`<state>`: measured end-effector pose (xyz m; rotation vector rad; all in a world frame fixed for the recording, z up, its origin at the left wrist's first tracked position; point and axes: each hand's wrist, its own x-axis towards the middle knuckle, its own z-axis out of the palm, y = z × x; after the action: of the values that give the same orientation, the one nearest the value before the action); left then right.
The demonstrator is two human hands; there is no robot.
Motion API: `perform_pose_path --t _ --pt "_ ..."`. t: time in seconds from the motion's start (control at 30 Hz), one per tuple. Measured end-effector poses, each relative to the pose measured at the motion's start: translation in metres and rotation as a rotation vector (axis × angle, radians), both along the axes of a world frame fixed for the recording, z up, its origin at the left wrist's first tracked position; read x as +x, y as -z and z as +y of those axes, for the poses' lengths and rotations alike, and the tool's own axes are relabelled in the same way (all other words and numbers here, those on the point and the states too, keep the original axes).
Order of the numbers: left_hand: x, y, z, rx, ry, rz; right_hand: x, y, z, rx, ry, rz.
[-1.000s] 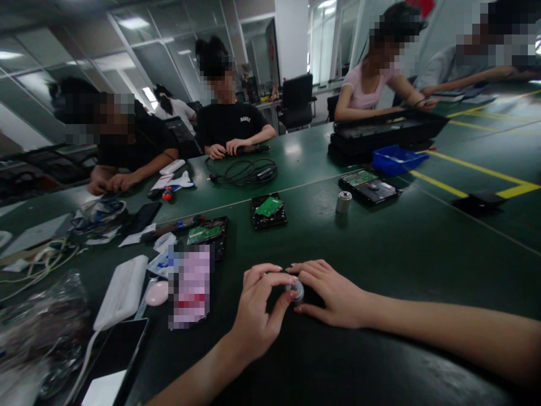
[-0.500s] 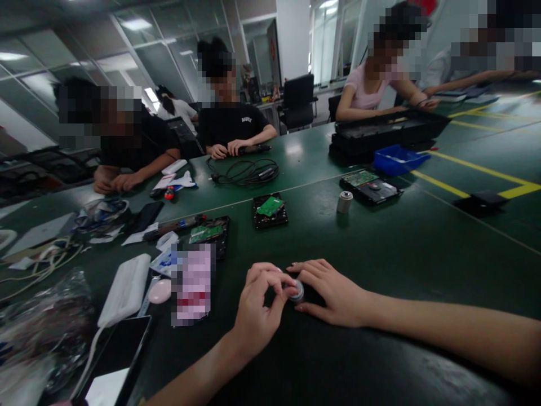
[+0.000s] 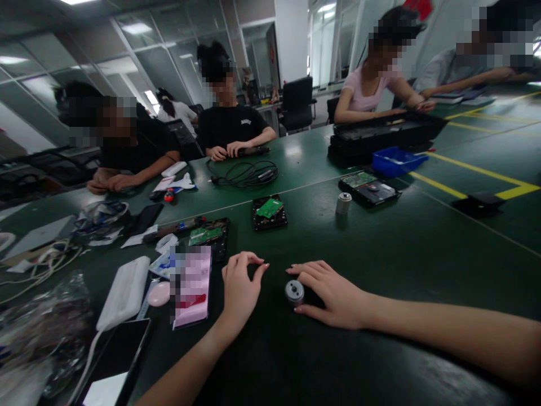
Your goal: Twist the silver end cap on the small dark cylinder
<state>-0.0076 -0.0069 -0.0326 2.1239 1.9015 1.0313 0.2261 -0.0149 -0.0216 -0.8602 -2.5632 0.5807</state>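
A small silver electric motor (image 3: 295, 291) stands upright on the green table, its round end with dark holes facing up. My right hand (image 3: 336, 296) grips it from the right, thumb at the near side and forefinger at the far side, with the other fingers stretched past it. To the left, my left hand (image 3: 243, 287) is raised apart from the motor. Its thumb and forefinger tips are pinched together; anything between them is too small to make out. A second silver motor (image 3: 344, 204) stands farther back.
Hard drives with green boards (image 3: 270, 212) lie ahead. On my left are a pink packet (image 3: 198, 293), a white power bank (image 3: 124, 293), a phone (image 3: 118, 349) and a plastic bag (image 3: 51, 327). A blue tray (image 3: 397, 162) is at back right. Other people sit across the table.
My left hand has drawn away from the top of the motor, to the left, uncovering its end face. My right hand has stayed around the motor.
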Motion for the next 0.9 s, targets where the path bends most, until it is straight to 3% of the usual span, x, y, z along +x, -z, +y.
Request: perform_pose_path --t 0.17,0.27,0.43,0.57,0.9 --pt "0.000 -0.002 -0.002 0.001 0.002 0.027 0.000 0.000 0.000 0.006 0.002 -0.008" --pt "0.001 -0.007 -0.004 0.021 0.027 -0.056 0.000 0.000 0.000 0.008 -0.002 -0.009" --pt "0.012 -0.021 -0.015 0.112 0.332 -0.396 -0.001 0.001 0.001 0.018 0.001 -0.009" --pt "0.021 -0.024 -0.027 0.103 0.472 -0.387 0.000 0.001 0.000 0.025 -0.006 0.007" --pt "0.023 -0.022 -0.033 0.075 0.455 -0.433 0.000 0.001 0.001 0.008 -0.013 0.005"
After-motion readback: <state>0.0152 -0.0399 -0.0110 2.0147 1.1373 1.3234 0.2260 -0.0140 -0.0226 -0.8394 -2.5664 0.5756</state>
